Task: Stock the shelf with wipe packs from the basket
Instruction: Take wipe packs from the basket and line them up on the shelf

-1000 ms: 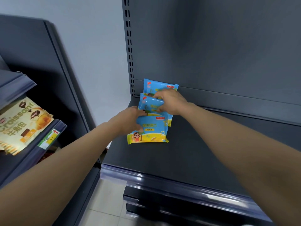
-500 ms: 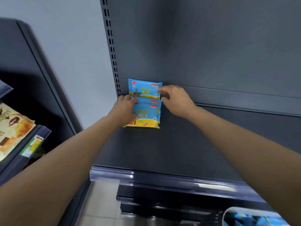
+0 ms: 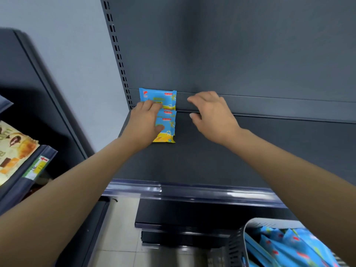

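Blue and yellow wipe packs [image 3: 167, 120] lean in an overlapping row against the back left corner of the dark shelf [image 3: 231, 157]. My left hand [image 3: 145, 122] lies on the left side of the row, fingers on the rear pack and thumb on the front pack. My right hand [image 3: 210, 114] hovers just right of the packs, fingers loosely bent, holding nothing. The grey basket [image 3: 237, 245] at the bottom right holds several more blue packs [image 3: 289, 245].
A slotted upright [image 3: 117, 54] borders the shelf on the left. A clear price rail [image 3: 183, 191] runs along the shelf's front edge. A neighbouring shelf at the left holds a croissant bag [image 3: 13, 149]. Lower shelves and tiled floor lie below.
My right hand has come off the packs and moved right. The packs now stand closer together in the corner. The view has tilted down, bringing the basket into sight.
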Available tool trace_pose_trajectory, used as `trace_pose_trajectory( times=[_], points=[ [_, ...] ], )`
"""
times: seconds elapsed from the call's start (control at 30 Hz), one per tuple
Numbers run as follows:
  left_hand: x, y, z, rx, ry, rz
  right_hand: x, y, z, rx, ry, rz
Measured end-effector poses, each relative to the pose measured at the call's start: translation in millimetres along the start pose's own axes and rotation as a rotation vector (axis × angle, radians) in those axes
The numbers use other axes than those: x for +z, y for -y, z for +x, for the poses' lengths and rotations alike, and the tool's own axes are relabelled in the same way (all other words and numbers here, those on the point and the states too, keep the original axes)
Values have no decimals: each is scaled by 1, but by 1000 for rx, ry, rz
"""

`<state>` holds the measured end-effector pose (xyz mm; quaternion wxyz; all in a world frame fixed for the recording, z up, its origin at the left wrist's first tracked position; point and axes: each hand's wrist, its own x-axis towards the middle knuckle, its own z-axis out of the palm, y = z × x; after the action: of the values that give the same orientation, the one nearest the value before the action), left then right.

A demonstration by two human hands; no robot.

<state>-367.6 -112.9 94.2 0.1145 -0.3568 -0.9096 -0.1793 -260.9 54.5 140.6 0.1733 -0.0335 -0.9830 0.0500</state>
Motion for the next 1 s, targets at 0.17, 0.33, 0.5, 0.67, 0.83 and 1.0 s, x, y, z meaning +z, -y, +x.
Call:
trace_pose_trajectory(
  times=[0.17, 0.33, 0.5, 0.67, 0.83, 1.0],
  points=[
    [-30, -71, -25, 135, -191, -43, -36, -8, -42, -38, -122, -136],
    [-48, -149, -69, 236, -324, -5, -77, -29, -105, -66, -232, -224],
    [-49, -233, -113, 297, -344, 6, -108, -64, -185, -88, -290, -258],
    [-29, -314, -159, 350, -338, 3, -129, -105, -270, -66, -290, -262],
    [13, -359, -208, 355, -186, -51, -115, -136, -342, -58, -177, -240],
    [69, -357, -241, 329, 197, -26, -65, -158, -385, -37, 155, -176]
  ],
)
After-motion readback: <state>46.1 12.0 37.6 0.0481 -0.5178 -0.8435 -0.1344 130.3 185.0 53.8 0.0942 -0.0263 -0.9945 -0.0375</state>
